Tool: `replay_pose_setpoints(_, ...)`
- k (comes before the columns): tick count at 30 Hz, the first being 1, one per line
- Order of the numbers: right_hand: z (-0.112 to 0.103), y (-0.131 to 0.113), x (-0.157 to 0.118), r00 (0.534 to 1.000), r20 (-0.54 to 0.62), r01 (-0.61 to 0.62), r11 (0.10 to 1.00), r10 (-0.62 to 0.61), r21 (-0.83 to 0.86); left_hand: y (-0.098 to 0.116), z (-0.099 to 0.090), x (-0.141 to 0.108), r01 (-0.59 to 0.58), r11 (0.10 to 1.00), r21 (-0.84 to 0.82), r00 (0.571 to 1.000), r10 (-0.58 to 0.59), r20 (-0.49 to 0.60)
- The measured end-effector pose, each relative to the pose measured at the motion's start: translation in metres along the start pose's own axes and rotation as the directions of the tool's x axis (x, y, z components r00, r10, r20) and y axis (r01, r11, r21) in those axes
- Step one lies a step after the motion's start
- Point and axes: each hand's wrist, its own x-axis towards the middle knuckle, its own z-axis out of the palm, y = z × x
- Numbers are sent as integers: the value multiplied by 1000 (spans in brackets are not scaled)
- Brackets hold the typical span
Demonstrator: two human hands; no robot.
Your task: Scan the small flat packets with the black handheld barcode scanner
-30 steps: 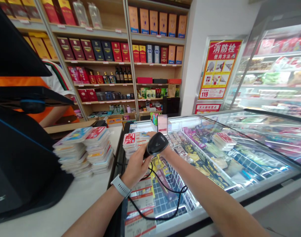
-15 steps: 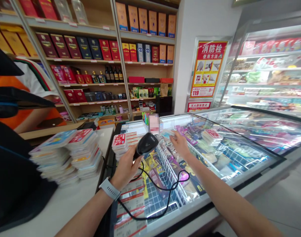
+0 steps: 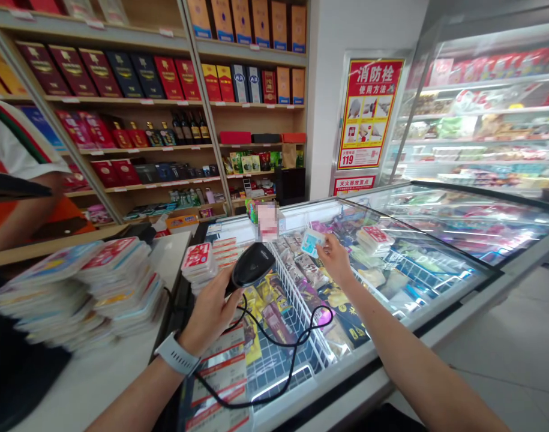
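Black plastic barcode scanner [image 3: 251, 265] is at about 7 o'clock from the middle of the head view, just over the near end of a long glass-topped chest freezer [image 3: 346, 384]. It is held in the left hand [image 3: 209, 315]. The left fingers [image 3: 227, 303] curl around its grip, and its wide, round head tips up and away. It looks light, hard and a bit smooth, so the grip below the head seems the best place to hold it.

A thin black cord [image 3: 288, 375] hangs from the scanner and loops down over the freezer. It looks soft and could catch on things. A grey sports watch [image 3: 177, 354] sits on the left wrist.

At about 4 o'clock, the right hand [image 3: 336, 259] is pinching a small pale blue packet [image 3: 312, 243] by its edge. The packet looks thin and very light.

A short pile of red and white packets [image 3: 197, 268] stands just beside the left hand, at 8 o'clock. Taller piles of flat packets [image 3: 112, 277] lie on a white counter [image 3: 121, 354] at 8 to 9 o'clock. A co-worker in an orange and white top [image 3: 13, 156] is at 10 o'clock. Wooden shelves of boxes and bottles [image 3: 134, 150] fill 11 to 12 o'clock.
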Motion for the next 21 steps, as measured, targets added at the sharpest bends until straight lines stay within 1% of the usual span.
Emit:
replay_pose_setpoints(6,-9,2,2,999,1,-47,997,47,-69,0,1,0,-29,999,22,1000,29,9)
replay_pose_setpoints(11,-11,2,2,994,23,-109,993,110,-44,2,0,0,-19,999,30,1000,18,17)
replay_pose_setpoints(16,-11,1,1,994,43,-102,995,103,-13,3,0,0,-9,999,32,1000,8,22)
replay_pose_setpoints(21,-12,0,0,982,81,-175,982,169,70,3,0,0,-1,999,33,1000,0,28)
